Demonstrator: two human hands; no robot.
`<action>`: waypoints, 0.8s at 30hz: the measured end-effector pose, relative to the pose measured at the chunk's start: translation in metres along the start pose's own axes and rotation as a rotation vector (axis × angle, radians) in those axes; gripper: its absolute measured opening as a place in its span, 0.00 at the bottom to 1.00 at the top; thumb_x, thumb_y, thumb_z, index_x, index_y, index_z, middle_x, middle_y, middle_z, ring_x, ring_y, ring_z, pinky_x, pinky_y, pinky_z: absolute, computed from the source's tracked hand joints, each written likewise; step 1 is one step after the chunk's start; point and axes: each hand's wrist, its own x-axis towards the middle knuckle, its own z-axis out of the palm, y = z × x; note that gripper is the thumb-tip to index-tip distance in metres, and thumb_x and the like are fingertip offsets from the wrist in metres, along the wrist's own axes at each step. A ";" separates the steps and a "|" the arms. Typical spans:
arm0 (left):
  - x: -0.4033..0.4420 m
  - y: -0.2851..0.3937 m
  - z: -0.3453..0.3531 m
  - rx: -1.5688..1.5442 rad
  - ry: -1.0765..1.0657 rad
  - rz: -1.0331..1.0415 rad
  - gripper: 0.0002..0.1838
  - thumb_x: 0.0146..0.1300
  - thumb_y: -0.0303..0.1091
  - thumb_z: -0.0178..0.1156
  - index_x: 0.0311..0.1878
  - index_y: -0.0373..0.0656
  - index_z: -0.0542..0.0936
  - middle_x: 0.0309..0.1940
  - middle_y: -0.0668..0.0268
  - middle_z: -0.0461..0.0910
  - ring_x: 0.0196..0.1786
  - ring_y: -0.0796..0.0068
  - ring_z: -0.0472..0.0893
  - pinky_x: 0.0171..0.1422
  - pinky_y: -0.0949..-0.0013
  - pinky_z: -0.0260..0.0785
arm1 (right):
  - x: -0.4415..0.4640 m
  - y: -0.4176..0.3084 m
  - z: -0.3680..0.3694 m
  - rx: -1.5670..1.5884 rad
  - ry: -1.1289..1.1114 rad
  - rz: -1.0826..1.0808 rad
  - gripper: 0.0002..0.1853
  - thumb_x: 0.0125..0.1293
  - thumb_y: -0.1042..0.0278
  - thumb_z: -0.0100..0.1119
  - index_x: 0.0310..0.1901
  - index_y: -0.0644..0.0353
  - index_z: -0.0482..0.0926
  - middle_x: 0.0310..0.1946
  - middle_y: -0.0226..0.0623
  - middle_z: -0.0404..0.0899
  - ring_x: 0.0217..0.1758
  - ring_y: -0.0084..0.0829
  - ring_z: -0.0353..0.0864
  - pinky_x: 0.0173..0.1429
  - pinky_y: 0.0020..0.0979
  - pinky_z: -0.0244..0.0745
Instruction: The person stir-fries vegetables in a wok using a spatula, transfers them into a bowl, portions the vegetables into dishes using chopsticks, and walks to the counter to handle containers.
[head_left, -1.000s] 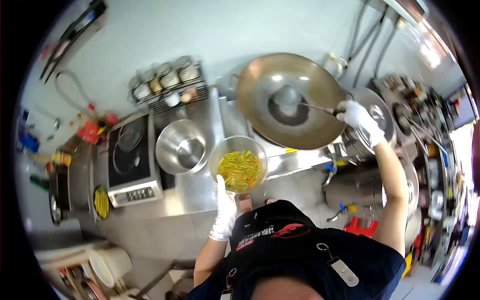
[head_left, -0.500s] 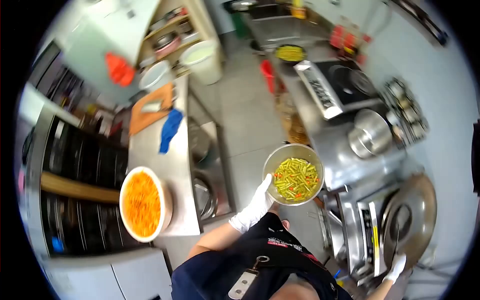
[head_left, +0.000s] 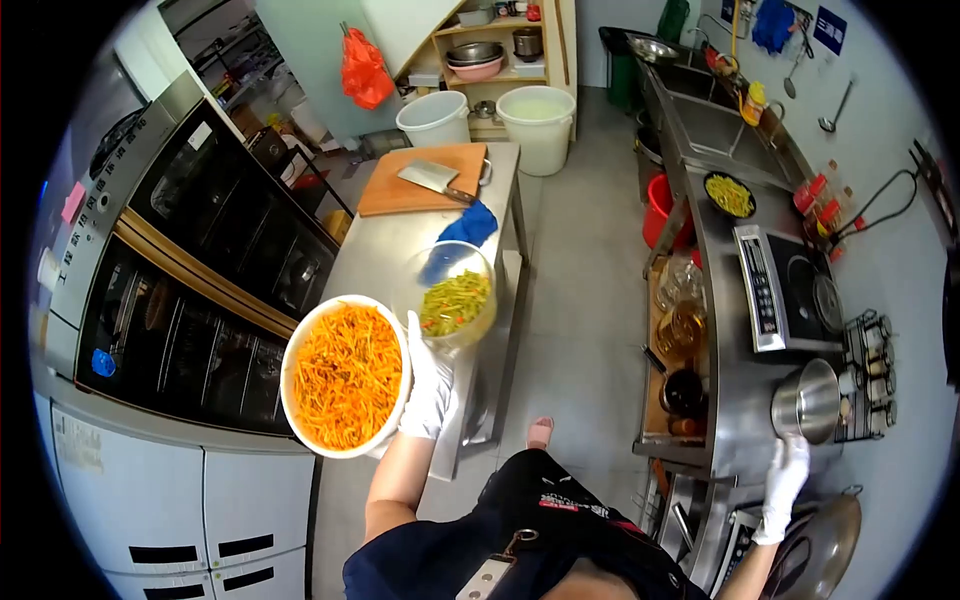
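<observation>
A white glove covers my left hand (head_left: 428, 390), which is closed on the near side of a clear bowl (head_left: 486, 312) over the steel table. Cut green beans (head_left: 452, 304) with red bits lie in the bowl. Beside that hand, to the left, is a white tub (head_left: 290, 395) filled with shredded carrot (head_left: 347, 376). My right hand (head_left: 783, 488), also gloved, is stretched out over the right side with its fingers extended. Its fingertips overlap the near edge of a steel pot (head_left: 806, 402); whether they touch it I cannot tell.
On the steel table (head_left: 368, 262) are a wooden board (head_left: 385, 190), a cleaver (head_left: 432, 177) and a blue cloth (head_left: 470, 226). The right counter holds an induction cooker (head_left: 790, 288) and a black dish of beans (head_left: 730, 195). A wok (head_left: 825, 545) sits at lower right.
The view has turned left. The bowl of green beans has moved from above the floor gap to over the steel table, beside the carrot tub. My right hand has left the wok for the pot.
</observation>
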 end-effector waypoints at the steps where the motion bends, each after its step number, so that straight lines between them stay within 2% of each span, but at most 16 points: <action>1: 0.034 0.010 -0.005 -0.037 -0.005 0.021 0.36 0.66 0.57 0.52 0.69 0.43 0.59 0.66 0.52 0.63 0.64 0.51 0.68 0.62 0.48 0.69 | 0.014 -0.020 0.020 0.017 -0.027 -0.094 0.11 0.60 0.70 0.60 0.42 0.65 0.80 0.39 0.50 0.79 0.47 0.49 0.77 0.56 0.42 0.71; 4: 0.146 0.018 -0.026 -0.094 0.055 0.099 0.35 0.66 0.56 0.53 0.69 0.45 0.61 0.65 0.54 0.65 0.64 0.54 0.68 0.62 0.48 0.68 | 0.047 -0.081 0.056 0.025 -0.222 -0.361 0.09 0.56 0.69 0.62 0.37 0.61 0.81 0.35 0.46 0.79 0.42 0.48 0.77 0.50 0.42 0.72; 5: 0.173 0.022 -0.023 -0.071 0.122 0.147 0.35 0.66 0.55 0.54 0.68 0.44 0.61 0.65 0.54 0.64 0.64 0.54 0.68 0.62 0.48 0.68 | 0.061 -0.111 0.052 0.066 -0.368 -0.331 0.08 0.54 0.68 0.62 0.36 0.61 0.80 0.32 0.43 0.79 0.39 0.46 0.77 0.46 0.42 0.72; 6: 0.199 0.029 -0.021 -0.045 0.184 0.200 0.35 0.65 0.55 0.55 0.68 0.43 0.61 0.65 0.54 0.64 0.64 0.55 0.68 0.62 0.48 0.68 | 0.060 -0.117 0.068 0.133 -0.322 -0.343 0.09 0.55 0.67 0.62 0.36 0.59 0.80 0.33 0.42 0.79 0.38 0.44 0.77 0.45 0.42 0.72; 8: 0.275 0.026 -0.039 -0.140 0.063 0.288 0.37 0.63 0.56 0.57 0.65 0.36 0.65 0.63 0.52 0.68 0.62 0.53 0.71 0.64 0.47 0.66 | 0.065 -0.138 0.078 0.148 -0.436 -0.269 0.08 0.55 0.65 0.62 0.36 0.57 0.81 0.32 0.42 0.79 0.38 0.44 0.78 0.45 0.42 0.72; 12: 0.327 0.033 -0.033 -0.170 0.130 0.158 0.39 0.62 0.58 0.56 0.66 0.36 0.66 0.62 0.52 0.69 0.61 0.52 0.72 0.62 0.46 0.67 | 0.077 -0.151 0.099 0.088 -0.649 -0.211 0.09 0.54 0.64 0.63 0.35 0.58 0.82 0.33 0.44 0.80 0.39 0.45 0.80 0.45 0.42 0.74; 14: 0.331 0.036 -0.034 -0.155 0.018 0.130 0.30 0.65 0.53 0.52 0.63 0.40 0.69 0.59 0.55 0.72 0.57 0.54 0.75 0.57 0.49 0.71 | 0.089 -0.155 0.102 0.087 -0.693 -0.223 0.10 0.57 0.61 0.60 0.36 0.57 0.82 0.35 0.45 0.81 0.41 0.46 0.80 0.46 0.43 0.74; 15: 0.337 0.036 -0.044 -0.107 -0.113 0.132 0.26 0.66 0.49 0.50 0.61 0.42 0.71 0.57 0.56 0.74 0.56 0.55 0.76 0.55 0.51 0.73 | 0.095 -0.158 0.105 0.063 -0.712 -0.255 0.11 0.58 0.60 0.58 0.36 0.58 0.82 0.35 0.46 0.81 0.41 0.47 0.80 0.47 0.43 0.74; 17: 0.325 0.029 -0.030 0.460 -0.323 0.264 0.18 0.65 0.35 0.50 0.57 0.42 0.74 0.52 0.60 0.78 0.52 0.60 0.78 0.52 0.56 0.75 | 0.109 -0.165 0.107 0.044 -0.762 -0.232 0.14 0.61 0.57 0.54 0.36 0.59 0.81 0.34 0.49 0.80 0.39 0.50 0.79 0.46 0.46 0.74; 18: 0.290 0.043 0.000 0.953 -0.431 0.448 0.17 0.62 0.25 0.52 0.54 0.41 0.75 0.49 0.61 0.80 0.50 0.63 0.80 0.50 0.58 0.75 | 0.113 -0.164 0.113 0.075 -0.717 -0.233 0.13 0.61 0.59 0.54 0.34 0.60 0.80 0.32 0.50 0.80 0.37 0.50 0.79 0.44 0.47 0.73; 19: 0.274 0.043 0.009 0.876 -0.342 0.273 0.21 0.55 0.15 0.52 0.53 0.39 0.75 0.46 0.61 0.81 0.50 0.68 0.80 0.51 0.63 0.74 | 0.121 -0.166 0.112 0.075 -0.706 -0.248 0.13 0.60 0.58 0.54 0.33 0.60 0.80 0.29 0.50 0.79 0.35 0.51 0.79 0.42 0.48 0.73; 20: 0.250 0.041 0.033 0.977 -0.398 0.669 0.20 0.55 0.16 0.57 0.53 0.37 0.76 0.45 0.61 0.80 0.45 0.73 0.80 0.46 0.70 0.75 | 0.128 -0.168 0.113 0.111 -0.696 -0.214 0.14 0.59 0.56 0.54 0.33 0.60 0.80 0.27 0.49 0.78 0.34 0.51 0.79 0.40 0.47 0.73; 21: 0.254 0.036 0.034 0.806 -0.444 0.443 0.20 0.56 0.17 0.56 0.54 0.35 0.76 0.46 0.59 0.80 0.47 0.71 0.80 0.51 0.69 0.73 | 0.135 -0.165 0.116 0.170 -0.687 -0.202 0.15 0.60 0.56 0.53 0.33 0.60 0.80 0.27 0.49 0.78 0.33 0.50 0.79 0.40 0.46 0.74; 22: 0.314 0.023 -0.012 0.931 -0.556 0.616 0.22 0.57 0.18 0.56 0.57 0.33 0.73 0.49 0.59 0.79 0.47 0.68 0.80 0.55 0.69 0.71 | 0.138 -0.159 0.123 0.225 -0.602 -0.189 0.15 0.61 0.57 0.53 0.34 0.61 0.79 0.29 0.50 0.79 0.35 0.51 0.79 0.41 0.45 0.75; 23: 0.333 0.027 -0.021 1.064 -0.578 0.636 0.24 0.57 0.18 0.57 0.59 0.34 0.71 0.50 0.59 0.79 0.48 0.66 0.81 0.54 0.69 0.72 | 0.148 -0.159 0.119 0.271 -0.579 -0.099 0.15 0.62 0.57 0.52 0.35 0.61 0.79 0.31 0.49 0.79 0.36 0.51 0.79 0.42 0.45 0.75; 24: 0.342 0.027 -0.034 1.082 -0.482 0.573 0.23 0.61 0.28 0.57 0.60 0.34 0.70 0.53 0.56 0.77 0.53 0.63 0.79 0.55 0.67 0.73 | 0.161 -0.157 0.114 0.318 -0.552 -0.021 0.15 0.63 0.57 0.52 0.36 0.61 0.79 0.33 0.49 0.80 0.38 0.51 0.79 0.44 0.44 0.75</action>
